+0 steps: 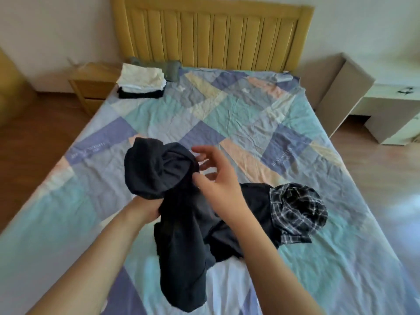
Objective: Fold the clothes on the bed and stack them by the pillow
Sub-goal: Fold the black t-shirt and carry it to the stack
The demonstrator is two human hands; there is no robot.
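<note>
Dark garment (181, 235) bunched up over the bed (238, 123)
Left hand (147, 208) grips it from underneath, right hand (218, 178) loose-fingered, thumb touching cloth; folded stack (142, 81) beside the pillow (172, 69).

Two bare, sleeveless forearms (106, 242)

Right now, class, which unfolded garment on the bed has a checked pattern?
The plaid shirt, crumpled right of the right hand. The dark garment that the left hand grips is plain.
</note>
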